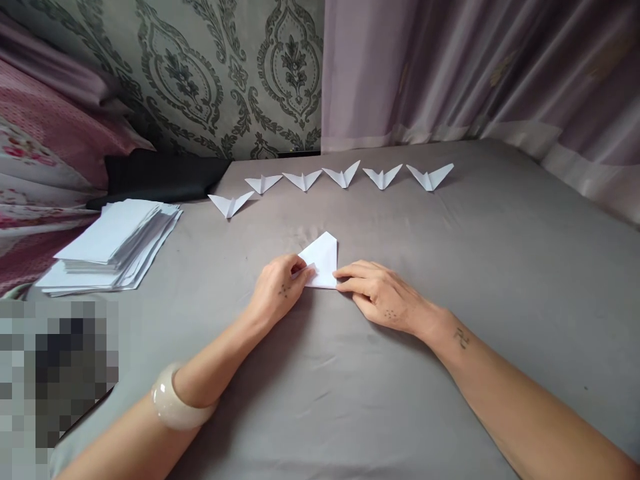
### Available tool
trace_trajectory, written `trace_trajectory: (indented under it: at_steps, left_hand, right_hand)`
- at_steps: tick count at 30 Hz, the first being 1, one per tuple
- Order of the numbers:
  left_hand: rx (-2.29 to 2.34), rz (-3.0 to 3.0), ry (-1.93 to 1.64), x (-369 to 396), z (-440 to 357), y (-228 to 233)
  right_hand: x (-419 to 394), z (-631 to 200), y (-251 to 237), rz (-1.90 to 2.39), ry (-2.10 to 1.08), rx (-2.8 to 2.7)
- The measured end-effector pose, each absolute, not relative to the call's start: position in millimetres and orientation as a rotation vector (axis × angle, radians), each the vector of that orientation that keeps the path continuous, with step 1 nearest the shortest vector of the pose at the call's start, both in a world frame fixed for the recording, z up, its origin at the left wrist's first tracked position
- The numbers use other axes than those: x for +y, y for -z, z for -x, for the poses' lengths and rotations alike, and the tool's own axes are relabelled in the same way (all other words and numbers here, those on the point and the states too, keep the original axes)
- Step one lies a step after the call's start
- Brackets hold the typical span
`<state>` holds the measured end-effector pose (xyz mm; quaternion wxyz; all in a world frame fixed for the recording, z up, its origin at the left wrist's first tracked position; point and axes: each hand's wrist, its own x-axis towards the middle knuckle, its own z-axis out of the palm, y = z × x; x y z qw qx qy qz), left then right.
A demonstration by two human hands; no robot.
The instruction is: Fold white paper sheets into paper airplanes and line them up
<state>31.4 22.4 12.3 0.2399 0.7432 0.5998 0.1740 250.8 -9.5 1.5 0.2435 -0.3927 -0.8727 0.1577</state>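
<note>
Two bare hands are at work on a single folded sheet of white paper (323, 261), which lies flat on a grey cloth surface (450, 267) near the centre of the view, pointed end away from the person. Left hand (278, 288) rests on the cloth at the paper's near left corner, its fingers curled and its fingertips pinching or pressing a small flap along the left edge; whether the flap is lifted clear of the sheet cannot be told. Right hand (381, 293) lies flat and low just to the right, fingers extended and held together, their tips pressing down on the paper's near right corner. The hands are close but not touching each other, with the paper between them. A pale bangle (173, 400) sits on the left forearm. Beyond the paper, well apart from it, six finished folded paper pieces (342, 176) with spread wings stand in a loose row across the cloth, the leftmost one (230, 204) set slightly nearer than the rest. At the left edge of the cloth, well clear of the hands, lies a stack of unfolded white sheets (113, 247), somewhat fanned. Behind it sits a dark cushion (160, 177), with floral pink bedding (40, 173) further left. A patterned grey wall (210, 73) and mauve curtains (475, 67) close off the background.
</note>
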Motion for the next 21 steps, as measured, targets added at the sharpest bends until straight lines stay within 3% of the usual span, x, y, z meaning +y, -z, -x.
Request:
trace_trajectory:
  at_steps: [21]
  left_hand:
    - [1.567, -1.988, -0.628, 24, -28, 0]
  right_hand:
    - [-7, -246, -2, 1.167, -0.475, -2.301]
